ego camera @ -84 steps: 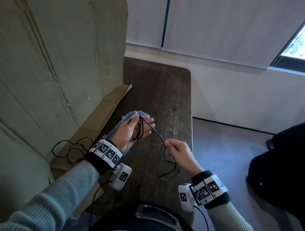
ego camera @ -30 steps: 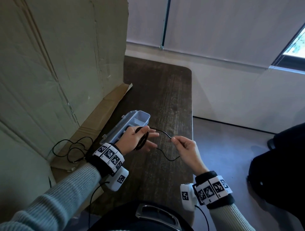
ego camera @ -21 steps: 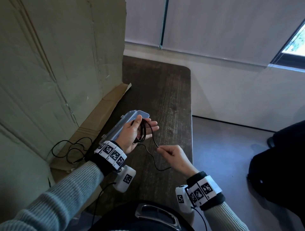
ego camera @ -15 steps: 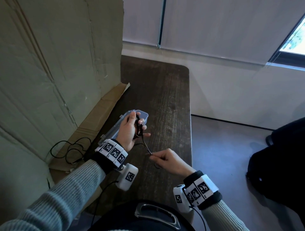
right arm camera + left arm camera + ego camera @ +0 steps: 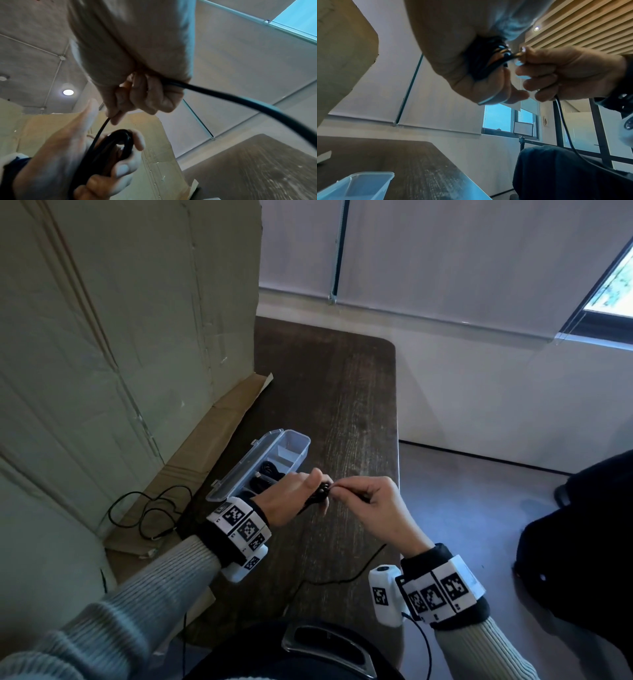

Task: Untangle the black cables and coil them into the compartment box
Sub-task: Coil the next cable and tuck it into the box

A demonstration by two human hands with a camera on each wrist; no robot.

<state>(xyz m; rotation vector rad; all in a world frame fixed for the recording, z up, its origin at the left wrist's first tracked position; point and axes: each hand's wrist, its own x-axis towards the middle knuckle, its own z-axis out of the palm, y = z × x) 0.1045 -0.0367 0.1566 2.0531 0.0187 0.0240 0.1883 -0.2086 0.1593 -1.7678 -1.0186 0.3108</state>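
Above the worktop [image 5: 346, 412], just right of the open compartment box [image 5: 274, 455] near its left edge. Best to keep each wrap snug and even, feeding slack slowly. Left hand [image 5: 291, 501] curled round the coiled black cable [image 5: 111, 150], bundle lying across palm and fingers [image 5: 123, 169]. Right hand [image 5: 376, 505] pinching the free end between thumb and forefinger, touching the coil.

Table [image 5: 346, 405]: dark wood, coarse visible grain, matt, pale scuffed streaks. Box [image 5: 297, 444] on table: clear plastic, smooth, slightly glossy, hinged lid same. Cable [image 5: 118, 143]: black, smooth, shiny jacket, probably rubber or plastic. Cardboard [image 5: 130, 320] beside table: matt brown-grey paperboard, creased, scuffed. Sleeves [image 5: 164, 580]: ribbed grey knit cloth. Wrist bands [image 5: 241, 523]: black cloth, white printed tags.
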